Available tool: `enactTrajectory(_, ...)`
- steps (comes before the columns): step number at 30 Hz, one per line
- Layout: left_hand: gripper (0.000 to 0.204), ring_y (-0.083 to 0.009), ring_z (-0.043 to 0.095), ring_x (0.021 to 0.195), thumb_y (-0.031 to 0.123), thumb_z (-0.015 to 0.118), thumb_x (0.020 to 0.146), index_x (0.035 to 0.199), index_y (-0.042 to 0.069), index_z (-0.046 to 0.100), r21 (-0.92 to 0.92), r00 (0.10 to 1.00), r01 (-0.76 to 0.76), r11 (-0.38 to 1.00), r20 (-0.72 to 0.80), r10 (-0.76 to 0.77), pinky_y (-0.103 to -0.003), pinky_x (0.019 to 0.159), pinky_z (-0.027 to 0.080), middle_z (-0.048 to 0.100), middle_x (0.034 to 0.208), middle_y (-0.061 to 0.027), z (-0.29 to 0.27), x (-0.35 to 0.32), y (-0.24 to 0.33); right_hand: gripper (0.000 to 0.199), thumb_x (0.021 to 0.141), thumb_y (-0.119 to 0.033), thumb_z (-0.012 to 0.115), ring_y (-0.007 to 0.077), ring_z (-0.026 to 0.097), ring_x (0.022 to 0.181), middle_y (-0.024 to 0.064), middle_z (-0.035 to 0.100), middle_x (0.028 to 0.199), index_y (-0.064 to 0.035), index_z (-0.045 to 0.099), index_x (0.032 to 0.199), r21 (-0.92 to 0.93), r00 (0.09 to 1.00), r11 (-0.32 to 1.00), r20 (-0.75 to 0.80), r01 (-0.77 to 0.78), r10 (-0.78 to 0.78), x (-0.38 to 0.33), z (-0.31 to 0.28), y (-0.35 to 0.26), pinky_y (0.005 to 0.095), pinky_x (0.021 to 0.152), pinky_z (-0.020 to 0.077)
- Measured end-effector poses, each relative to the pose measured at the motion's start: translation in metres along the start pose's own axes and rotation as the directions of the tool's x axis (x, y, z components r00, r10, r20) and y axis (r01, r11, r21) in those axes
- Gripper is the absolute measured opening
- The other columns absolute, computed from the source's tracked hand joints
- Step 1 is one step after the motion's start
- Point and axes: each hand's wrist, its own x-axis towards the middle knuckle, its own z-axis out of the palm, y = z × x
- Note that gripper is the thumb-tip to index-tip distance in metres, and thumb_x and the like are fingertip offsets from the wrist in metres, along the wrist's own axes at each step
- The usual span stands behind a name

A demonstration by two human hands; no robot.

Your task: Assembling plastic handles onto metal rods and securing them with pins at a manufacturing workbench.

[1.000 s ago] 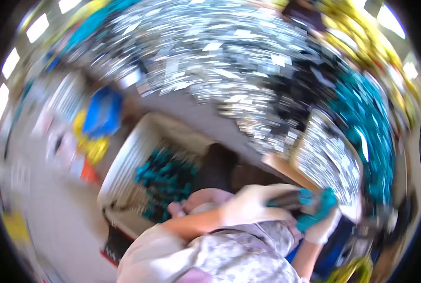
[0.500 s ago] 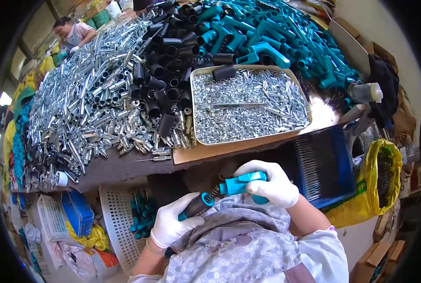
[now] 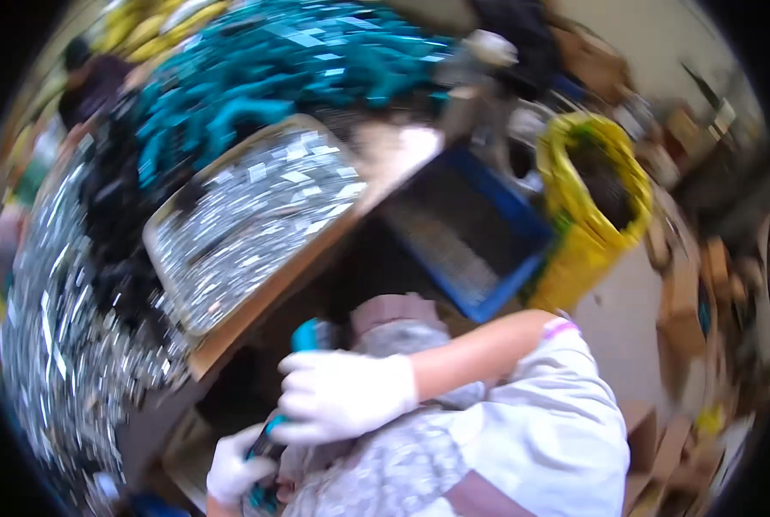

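The whole view is smeared by motion. My left hand, in a white glove, is closed round a black sleeve with teal at its end. Just above and to the right, my right hand, also gloved, has its fingers curled over a teal pistol-shaped handle, whose end sticks out past the fingers. Both parts seem to belong to one hand tool held low in front of my apron; the joint between them is hidden by the right hand.
A tray of small metal pieces stands on the bench, with a heap of teal handles behind it. Shiny metal tubes pile up at left. A blue bin and a yellow sack stand at right.
My view has swung to the right, so the bench and tray appear farther left and tilted. Both hands, still on the tool, now show lower left, with the right hand turned over the handle.
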Motion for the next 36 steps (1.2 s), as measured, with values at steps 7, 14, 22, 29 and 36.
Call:
enactTrajectory(7,0.043,-0.0089,0.058,0.082,0.008,0.054,0.080,0.119,-0.006,0.066,0.351,0.973,0.016,0.936,0.211,-0.096,-0.025,0.076,0.050,0.067,0.094,-0.0007,-0.022,0.013,0.011,0.015,0.085,-0.023,0.064,0.0271,0.056,0.068,0.0046,0.053,0.069,-0.0081,0.060,0.086,-0.133,0.909,0.949,-0.275,0.287,-0.314,-0.024,0.044,-0.001,0.0461,0.073,0.0446)
enactTrajectory(14,0.048,-0.0137,0.058,0.087,0.036,0.068,0.095,0.132,0.006,0.065,0.430,0.962,-0.049,0.901,0.262,-0.073,-0.028,0.079,0.050,0.069,0.097,-0.0039,-0.026,-0.012,-0.005,0.022,0.095,-0.031,0.061,0.0272,0.057,0.067,0.0051,0.053,0.070,-0.0103,0.060,0.086,-0.051,0.784,0.825,-0.281,0.563,-0.553,0.002,0.038,0.006,0.0454,0.069,0.0439)
enactTrajectory(22,0.065,-0.0054,0.060,0.070,0.013,0.075,0.087,0.148,0.010,0.054,0.122,0.982,-0.143,0.982,0.138,0.126,-0.025,0.067,0.053,0.069,0.085,-0.0013,-0.015,-0.018,0.016,0.030,0.088,-0.027,0.060,0.0276,0.063,0.062,0.0049,0.059,0.070,-0.0125,0.064,0.114,0.159,0.931,0.977,0.316,0.139,-0.184,0.017,0.004,0.024,0.0396,0.058,0.0492)
enactTrajectory(29,0.053,-0.0241,0.066,0.068,0.035,0.074,0.079,0.127,0.016,0.063,0.998,0.680,0.031,0.048,-0.057,0.731,-0.038,0.055,0.050,0.060,0.077,-0.0057,-0.014,-0.048,0.031,0.075,0.101,-0.039,0.058,0.0298,0.054,0.132,0.0243,0.048,0.150,0.0027,0.029,0.157,0.783,0.659,-0.449,0.612,-0.430,0.437,0.022,0.023,0.019,0.0447,0.114,0.0400)
enactTrajectory(36,0.028,-0.0306,0.072,0.073,0.032,0.077,0.080,0.098,0.012,0.070,0.759,0.734,-0.275,0.590,-0.230,0.639,-0.042,0.063,0.057,0.070,0.082,-0.0104,0.008,-0.049,0.011,0.058,0.106,-0.038,0.046,0.0305,0.058,0.129,0.0239,0.061,0.137,0.0131,0.058,0.131,0.932,0.698,0.210,0.061,-0.296,0.713,0.031,0.021,0.041,0.0402,0.115,0.0387)
